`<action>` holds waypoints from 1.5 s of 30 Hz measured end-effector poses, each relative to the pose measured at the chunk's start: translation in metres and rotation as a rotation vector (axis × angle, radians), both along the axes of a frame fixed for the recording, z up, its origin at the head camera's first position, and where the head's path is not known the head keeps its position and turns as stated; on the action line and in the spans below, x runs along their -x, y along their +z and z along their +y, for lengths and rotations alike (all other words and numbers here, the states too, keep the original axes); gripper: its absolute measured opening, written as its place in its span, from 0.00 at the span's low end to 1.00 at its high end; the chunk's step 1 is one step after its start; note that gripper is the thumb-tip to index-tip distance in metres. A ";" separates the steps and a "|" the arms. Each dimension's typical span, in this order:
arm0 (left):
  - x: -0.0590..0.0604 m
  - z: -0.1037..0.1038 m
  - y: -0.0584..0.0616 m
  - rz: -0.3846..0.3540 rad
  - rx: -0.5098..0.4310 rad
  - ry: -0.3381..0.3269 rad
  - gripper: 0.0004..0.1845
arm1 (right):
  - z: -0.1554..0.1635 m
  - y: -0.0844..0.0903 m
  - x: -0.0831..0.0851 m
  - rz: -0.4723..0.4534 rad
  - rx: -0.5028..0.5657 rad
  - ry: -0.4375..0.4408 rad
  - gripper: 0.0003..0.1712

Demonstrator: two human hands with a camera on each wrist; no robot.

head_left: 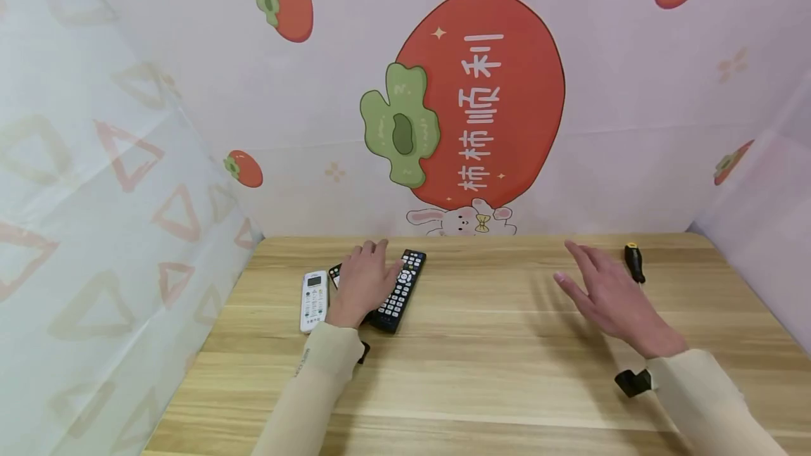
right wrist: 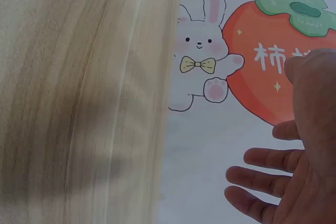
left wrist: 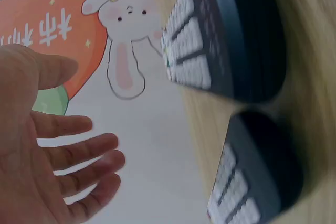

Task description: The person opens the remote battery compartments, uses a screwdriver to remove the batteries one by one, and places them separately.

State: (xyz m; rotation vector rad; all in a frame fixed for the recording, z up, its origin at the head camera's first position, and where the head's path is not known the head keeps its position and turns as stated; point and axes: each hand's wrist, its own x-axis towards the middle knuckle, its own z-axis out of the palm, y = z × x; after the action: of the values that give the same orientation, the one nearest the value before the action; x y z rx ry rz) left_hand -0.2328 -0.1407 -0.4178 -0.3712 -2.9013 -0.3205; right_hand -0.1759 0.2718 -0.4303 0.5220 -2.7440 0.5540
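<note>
Left hand [head_left: 363, 280] lies with relaxed, slightly parted fingers above the long black remote control with white and coloured buttons [head_left: 400, 291], which rests flat on the pale wooden bench [head_left: 481, 364]; from the head view I cannot tell whether the palm actually touches it, and the left wrist view shows the fingers [left wrist: 79, 153] extended and holding nothing, with the black remote [left wrist: 226, 35] just beyond them. A second dark remote [head_left: 335, 275] peeks out directly left of the black remote, mostly hidden under the hand, and a white remote with a small screen [head_left: 314, 300] lies further left, just beside that one. Right hand [head_left: 608, 294] hovers well to the right of the black remote, fingers straight and spread, gripping nothing. A black-handled screwdriver with a yellow cap [head_left: 634, 262] lies beyond that hand, far to the right of the black remote, near the bench's back edge. Behind the black remote hangs a pink backdrop printed with a large red persimmon [head_left: 488, 97].
</note>
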 end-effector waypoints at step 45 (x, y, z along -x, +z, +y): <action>-0.008 0.040 -0.023 -0.271 0.091 0.027 0.30 | -0.020 -0.018 -0.014 -0.105 -0.025 0.063 0.36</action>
State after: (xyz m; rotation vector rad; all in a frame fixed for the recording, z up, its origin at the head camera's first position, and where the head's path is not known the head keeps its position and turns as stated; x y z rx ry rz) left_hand -0.2251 -0.1011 -0.4410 -0.3246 -3.1917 -0.2522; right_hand -0.1615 0.2514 -0.4483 0.6031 -2.8461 0.5780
